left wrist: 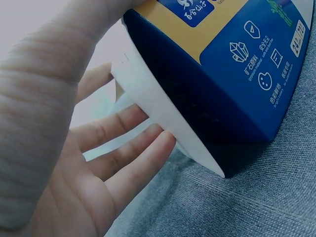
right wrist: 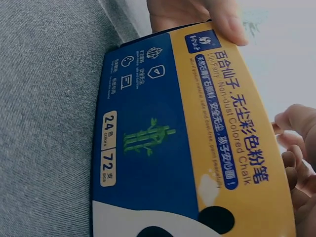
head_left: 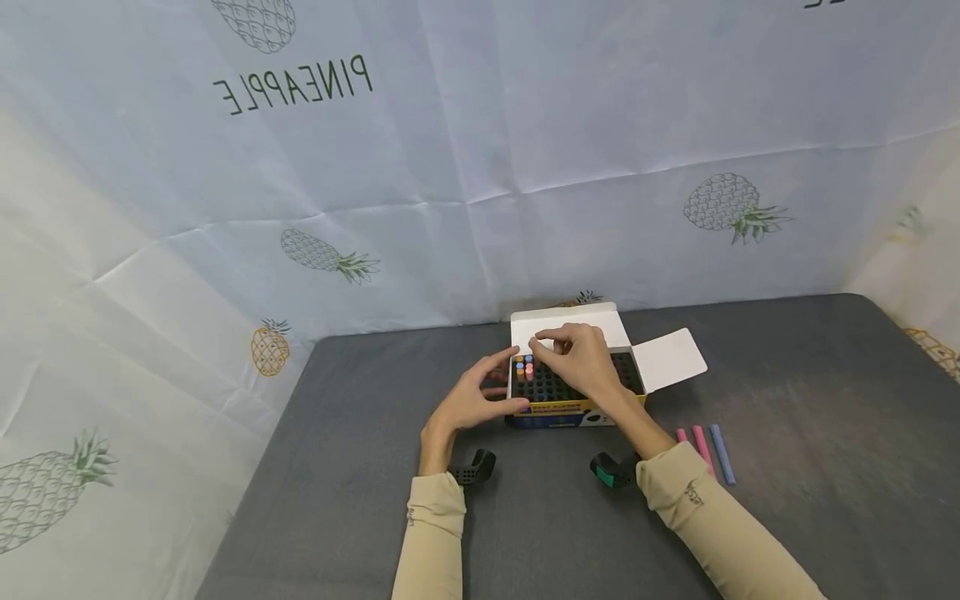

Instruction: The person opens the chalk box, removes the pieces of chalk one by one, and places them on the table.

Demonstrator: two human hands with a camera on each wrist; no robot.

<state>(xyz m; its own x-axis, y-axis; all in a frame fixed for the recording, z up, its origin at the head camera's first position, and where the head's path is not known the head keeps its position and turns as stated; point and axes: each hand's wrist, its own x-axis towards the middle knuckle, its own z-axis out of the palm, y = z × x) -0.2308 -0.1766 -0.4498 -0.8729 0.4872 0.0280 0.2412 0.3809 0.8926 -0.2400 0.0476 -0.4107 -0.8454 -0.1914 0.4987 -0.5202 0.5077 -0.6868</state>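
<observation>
A blue and yellow chalk box lies on the table, its black insert full of round holes. Several orange, blue and pink chalk sticks stand in the holes at its left end. My left hand holds that end, thumb on the front top edge; in the left wrist view its fingertips touch the white side flap. Over the back left of the insert, my right hand pinches a small chalk stick between thumb and forefinger, mostly hidden by the fingers. Its curled fingers show beyond the box in the right wrist view.
Two pink chalk sticks and a blue chalk stick lie on the grey table beside my right forearm. The box's white lid stands up at the back, and a white flap sticks out right. A pineapple-print cloth hangs behind.
</observation>
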